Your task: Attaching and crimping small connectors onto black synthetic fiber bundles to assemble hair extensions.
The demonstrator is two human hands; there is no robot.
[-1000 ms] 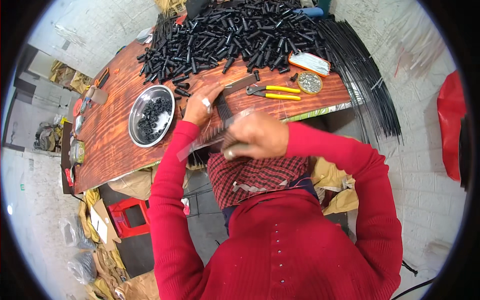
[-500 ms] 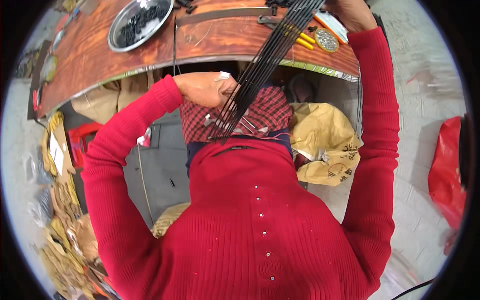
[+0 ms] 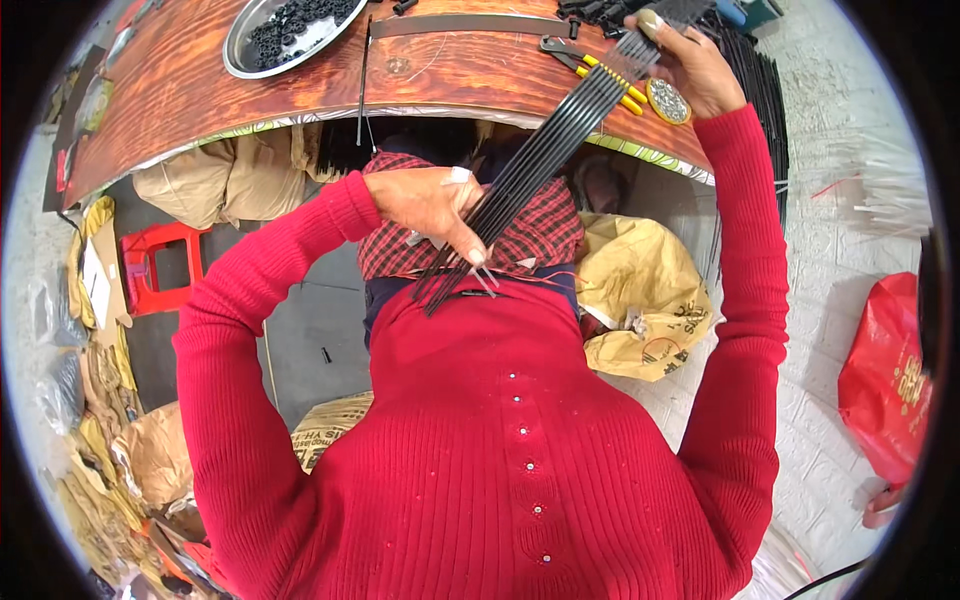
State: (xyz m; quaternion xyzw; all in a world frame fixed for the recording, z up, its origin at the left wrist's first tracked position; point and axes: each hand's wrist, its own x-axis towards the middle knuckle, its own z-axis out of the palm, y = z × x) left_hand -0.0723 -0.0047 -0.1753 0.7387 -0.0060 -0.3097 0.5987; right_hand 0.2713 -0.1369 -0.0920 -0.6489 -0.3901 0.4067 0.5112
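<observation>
A bundle of long thin black rods [image 3: 545, 150] slants from my lap up to the table's right side. My left hand [image 3: 425, 200] is closed round its lower part, thumb across the front, with white tape on a finger. Loose rod ends fan out below that hand, over the checked cloth [image 3: 540, 225] on my lap. At the bundle's upper end is my right hand [image 3: 700, 75], its fingers closed about the rod tips; a covering shows on its thumb. Beside the rods lie yellow-handled pliers [image 3: 625, 98] and a round yellow-rimmed container [image 3: 668, 101] of small shiny pieces.
On the wooden table [image 3: 460, 75] stand a metal dish [image 3: 240, 62] of small black parts and a flat metal strip [image 3: 465, 24]. More black rods [image 3: 768, 130] hang at the right edge. Below are a red stool [image 3: 165, 297], a tan sack [image 3: 640, 270] and a red bag [image 3: 885, 375].
The bundle's upper end has come lower, and its rods lie closer together. My right hand has moved down and shows more fully at the tips. My left thumb has come round the front.
</observation>
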